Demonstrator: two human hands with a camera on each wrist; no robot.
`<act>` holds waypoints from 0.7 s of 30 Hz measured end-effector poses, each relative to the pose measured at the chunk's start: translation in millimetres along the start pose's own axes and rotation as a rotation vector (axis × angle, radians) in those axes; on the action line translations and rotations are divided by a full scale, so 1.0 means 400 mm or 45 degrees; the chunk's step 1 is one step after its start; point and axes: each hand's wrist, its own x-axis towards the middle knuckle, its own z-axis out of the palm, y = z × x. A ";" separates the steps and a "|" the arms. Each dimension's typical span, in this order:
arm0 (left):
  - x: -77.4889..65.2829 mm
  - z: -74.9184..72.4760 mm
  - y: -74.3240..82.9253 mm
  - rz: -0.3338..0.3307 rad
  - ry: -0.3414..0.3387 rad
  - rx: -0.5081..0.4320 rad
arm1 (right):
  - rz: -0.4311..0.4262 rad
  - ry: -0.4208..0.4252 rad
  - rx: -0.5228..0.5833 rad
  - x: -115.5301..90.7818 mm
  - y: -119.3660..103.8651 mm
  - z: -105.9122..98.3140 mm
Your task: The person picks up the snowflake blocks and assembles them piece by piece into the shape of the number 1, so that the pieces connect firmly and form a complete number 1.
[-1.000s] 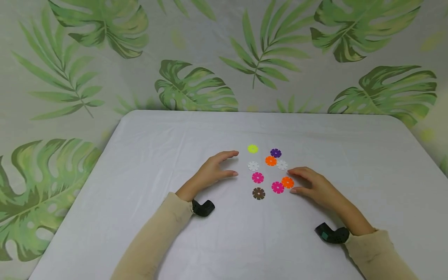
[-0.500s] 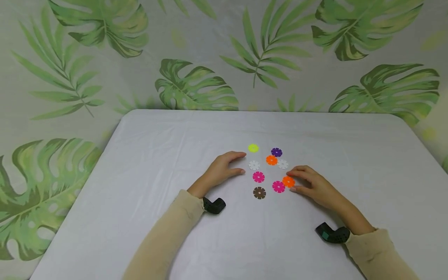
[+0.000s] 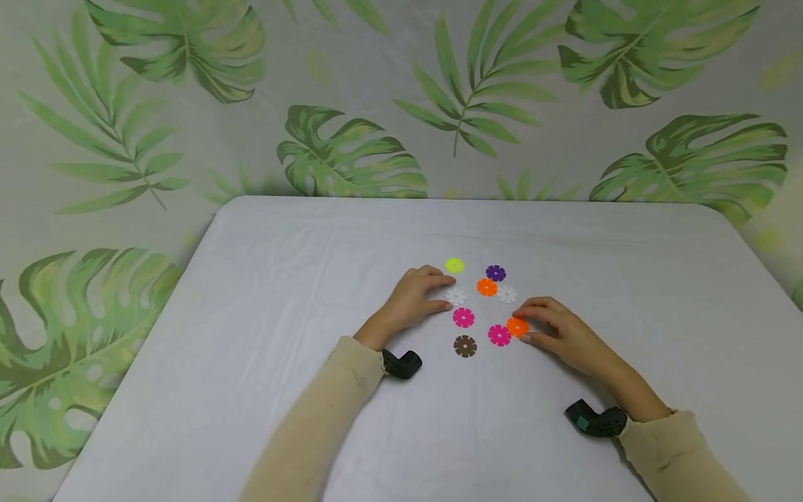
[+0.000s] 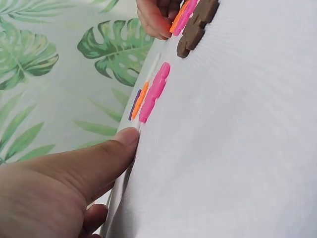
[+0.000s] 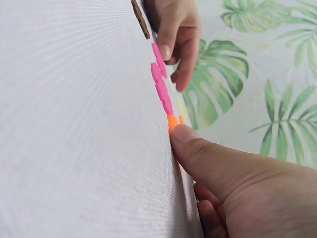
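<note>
Several small notched interlocking discs lie flat on the white tabletop. My left hand [image 3: 414, 296] is at a white disc [image 3: 456, 297], thumb tip by its near-left edge and fingers just beyond its far edge. The thumb looks to touch it. My right hand [image 3: 561, 335] has thumb and index finger at opposite edges of an orange disc [image 3: 517, 327], pinching it on the table; in the right wrist view the thumb covers part of this orange disc [image 5: 172, 122]. A pink disc [image 3: 500, 335] touches that orange disc on its left.
Another pink disc [image 3: 463, 317] and a brown disc [image 3: 465, 346] lie nearer me. Farther back are a yellow disc [image 3: 454, 265], a purple disc [image 3: 495, 272], a second orange disc [image 3: 486, 287] and a second white disc [image 3: 507, 294]. A leaf-patterned backdrop [image 3: 351, 153] stands behind the table.
My left hand has moved right, from beside the discs to the white disc. The right hand has stayed at the orange disc, its fingertips drawn slightly closer. The discs lie as before.
</note>
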 end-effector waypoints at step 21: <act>0.009 0.006 0.023 -0.106 0.076 -0.174 | 0.095 0.095 0.103 -0.001 -0.012 0.001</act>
